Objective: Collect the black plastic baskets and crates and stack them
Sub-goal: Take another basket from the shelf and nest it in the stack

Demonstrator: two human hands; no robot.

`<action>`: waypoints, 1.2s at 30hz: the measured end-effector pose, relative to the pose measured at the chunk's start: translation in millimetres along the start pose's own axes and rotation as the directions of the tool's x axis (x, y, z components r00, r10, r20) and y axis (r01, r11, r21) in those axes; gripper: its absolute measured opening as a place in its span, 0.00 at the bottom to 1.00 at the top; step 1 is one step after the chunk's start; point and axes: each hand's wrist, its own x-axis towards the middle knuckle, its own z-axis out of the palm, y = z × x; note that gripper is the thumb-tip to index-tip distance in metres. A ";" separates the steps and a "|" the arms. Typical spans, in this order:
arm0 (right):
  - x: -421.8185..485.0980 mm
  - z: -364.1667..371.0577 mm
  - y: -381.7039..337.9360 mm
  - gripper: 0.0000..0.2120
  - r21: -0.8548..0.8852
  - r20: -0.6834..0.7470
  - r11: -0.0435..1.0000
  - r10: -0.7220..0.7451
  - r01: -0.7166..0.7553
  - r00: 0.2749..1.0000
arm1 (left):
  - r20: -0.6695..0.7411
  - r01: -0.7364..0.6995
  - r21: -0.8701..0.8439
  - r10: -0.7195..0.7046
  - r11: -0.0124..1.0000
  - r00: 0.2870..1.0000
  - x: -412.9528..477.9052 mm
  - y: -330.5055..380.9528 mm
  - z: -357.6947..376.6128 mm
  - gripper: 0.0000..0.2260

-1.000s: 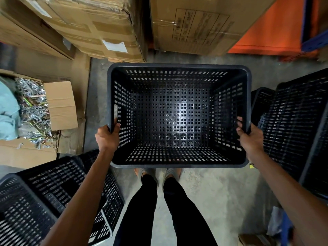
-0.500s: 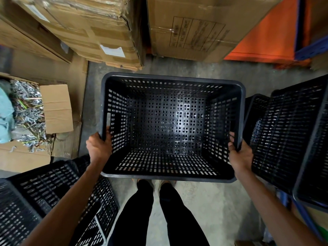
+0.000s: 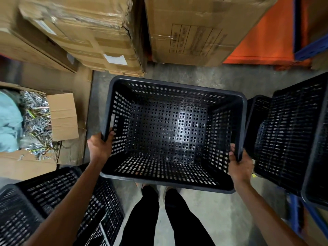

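I hold an empty black perforated plastic crate [image 3: 170, 132] in front of me, open side up, above the concrete floor. My left hand [image 3: 99, 146] grips its left rim near the handle slot. Its right rim is gripped by my right hand [image 3: 239, 164]. More black crates [image 3: 292, 139] lean at the right, nested in one another. Other black baskets [image 3: 53, 205] lie at the lower left, partly hidden by my left arm.
Large cardboard boxes [image 3: 85, 36] stand ahead, with an orange and blue rack [image 3: 276, 39] at the far right. An open carton of metal hardware [image 3: 35, 119] sits at the left. My legs [image 3: 159, 217] stand on the concrete floor below the crate.
The crate has come lower and slightly leftward in view, still held by both hands. The boxes ahead fill more of the top of the view.
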 end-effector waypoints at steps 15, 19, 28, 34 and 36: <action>1.3 -9.2 -5.2 0.13 -0.059 -0.030 0.995 -0.083 0.081 0.996 | 0.038 -0.023 -0.056 0.025 0.998 0.999 -4.8 3.1 2.2 0.17; -4.7 -8.3 -7.3 0.13 -0.067 -0.021 0.996 -0.067 0.065 0.998 | 0.030 -0.002 -0.039 0.003 0.999 1.000 2.3 -4.8 2.8 0.20; -7.2 -3.3 -14.5 0.13 -0.074 -0.026 0.996 -0.059 0.057 0.998 | 0.000 -0.053 -0.037 0.053 0.998 0.999 2.8 -8.7 -1.3 0.19; -6.8 0.2 -17.5 0.13 -0.130 -0.033 0.989 -0.069 0.064 0.997 | 0.020 -0.046 -0.023 0.047 0.999 0.999 1.0 2.8 -2.6 0.19; -7.7 0.0 -19.7 0.15 -0.160 -0.024 0.985 -0.065 0.060 0.998 | 0.008 -0.054 -0.009 0.054 0.998 0.998 -1.6 4.9 -3.5 0.19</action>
